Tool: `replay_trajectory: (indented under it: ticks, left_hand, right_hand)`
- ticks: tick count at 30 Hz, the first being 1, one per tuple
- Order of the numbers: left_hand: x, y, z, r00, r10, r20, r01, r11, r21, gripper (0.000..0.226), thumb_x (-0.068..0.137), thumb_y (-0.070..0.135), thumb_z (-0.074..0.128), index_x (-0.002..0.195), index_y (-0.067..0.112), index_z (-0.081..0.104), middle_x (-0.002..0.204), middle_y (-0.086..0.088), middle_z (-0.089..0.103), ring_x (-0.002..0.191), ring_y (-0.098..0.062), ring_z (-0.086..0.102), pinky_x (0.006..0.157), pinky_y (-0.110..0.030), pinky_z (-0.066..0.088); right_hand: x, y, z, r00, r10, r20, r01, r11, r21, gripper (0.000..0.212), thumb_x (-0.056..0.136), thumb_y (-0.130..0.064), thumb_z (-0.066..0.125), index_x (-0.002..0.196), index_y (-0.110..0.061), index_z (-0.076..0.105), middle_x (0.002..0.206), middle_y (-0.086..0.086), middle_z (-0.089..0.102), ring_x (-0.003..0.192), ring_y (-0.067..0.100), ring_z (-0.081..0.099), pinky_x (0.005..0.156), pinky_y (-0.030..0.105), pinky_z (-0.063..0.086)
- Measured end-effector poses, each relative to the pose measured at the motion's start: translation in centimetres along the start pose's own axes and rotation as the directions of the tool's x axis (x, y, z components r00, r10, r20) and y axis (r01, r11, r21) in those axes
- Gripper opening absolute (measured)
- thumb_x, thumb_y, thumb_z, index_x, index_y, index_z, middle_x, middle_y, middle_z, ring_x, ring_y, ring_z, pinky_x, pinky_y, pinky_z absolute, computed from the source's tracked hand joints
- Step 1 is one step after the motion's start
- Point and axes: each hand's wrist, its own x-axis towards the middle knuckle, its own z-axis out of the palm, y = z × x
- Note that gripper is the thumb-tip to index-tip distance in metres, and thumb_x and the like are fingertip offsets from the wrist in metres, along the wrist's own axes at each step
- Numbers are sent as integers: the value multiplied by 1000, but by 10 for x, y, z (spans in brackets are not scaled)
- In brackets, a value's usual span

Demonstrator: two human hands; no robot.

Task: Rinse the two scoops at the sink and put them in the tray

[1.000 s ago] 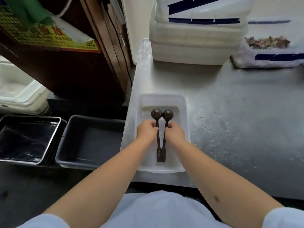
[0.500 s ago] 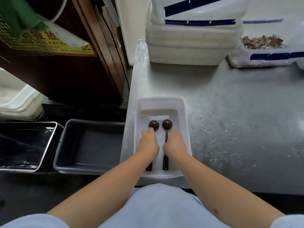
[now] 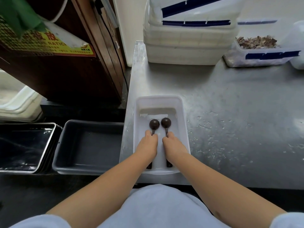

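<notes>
1. a white plastic tray (image 3: 183, 129), rectangular with rounded corners and a smooth rim, sits at the near left corner of a grey metal worktop (image 3: 238, 112) with a dull, speckled, scuffed surface.
2. two dark brown scoops lie side by side in the tray, bowls pointing away from the person, handles running back toward the near rim. the left scoop (image 3: 154, 124) and right scoop (image 3: 166, 122) each have a round, dome-like bowl on a thin neck; the bowls sit just beside each other, not touching.
3. the left hand (image 3: 148, 145) is curled down over the left scoop's handle, and the right hand (image 3: 174, 147) is curled over the right scoop's handle. both cover the middle of the handles, so only the bowls and the flat handle ends show. whether the fingers truly grip or only rest on the handles cannot be told.
4. at the back of the worktop stands a stack of white plastic tubs (image 3: 189, 38) with dark blue tape strips; to the right is a clear container (image 3: 263, 51) holding brownish dried bits.
5. left of the worktop, lower down, is a grey plastic bin (image 3: 87, 145), and beside it nested dark metal pans (image 3: 26, 145) with shiny rims.
6. a dark wooden cabinet (image 3: 74, 71) rises behind them, bearing a yellow label (image 3: 46, 41).
</notes>
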Motion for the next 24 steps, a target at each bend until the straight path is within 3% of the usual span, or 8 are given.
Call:
replay_trajectory:
  ticks: [4,9,11,15,20,22,24]
  left_hand:
    - [2,-1,0,995,89,-37,-83,986,145,20,92,28,32,103,14,43,92,-18,61,73,-31,53,67,-40,41]
    - [0,5,0,999,39,-28,-37,997,73,23,91,25,34,109,15,43,98,-18,62,89,-36,61,87,-50,51]
    - [-1,3,-2,1000,27,9,-27,999,28,23,93,18,39,114,11,46,110,-20,58,94,-37,60,81,-43,51]
    - [-1,-5,0,988,147,46,-152,979,132,25,94,0,45,118,0,50,131,-19,45,103,-37,57,77,-37,44]
    - [-8,-3,-3,978,192,84,-207,946,250,27,92,0,48,119,4,49,131,-21,42,99,-36,58,76,-35,46]
    - [-14,4,-8,975,216,51,-220,917,332,29,87,-1,54,113,9,48,123,-16,42,84,-28,56,71,-36,52]
    - [-19,7,-18,955,295,-29,-265,894,360,28,87,7,57,112,14,47,120,-9,43,83,-23,52,68,-36,51]
  right_hand:
    - [-2,1,2,999,-48,19,49,998,-26,21,83,9,54,100,-4,57,115,14,46,89,30,50,70,36,40]
    - [-3,1,4,998,-62,30,64,997,-42,24,82,8,58,104,-3,60,114,13,46,81,25,40,71,36,42]
    - [-3,2,6,997,-74,31,75,996,-52,25,82,7,58,104,-3,61,113,13,46,80,24,40,71,36,43]
    - [-5,3,9,991,-129,26,130,991,-44,22,83,5,57,102,-5,62,113,13,48,80,22,39,71,32,39]
    - [-11,3,5,991,-127,39,128,991,-44,18,86,1,55,101,-9,59,116,11,47,85,23,43,74,32,42]
    - [-15,2,-3,992,-127,22,127,992,-14,14,87,-1,55,93,-14,52,116,9,48,83,23,43,70,33,41]
    - [-21,5,-14,987,-148,-59,149,989,22,6,91,-12,56,96,-12,53,117,6,50,89,25,53,73,37,48]
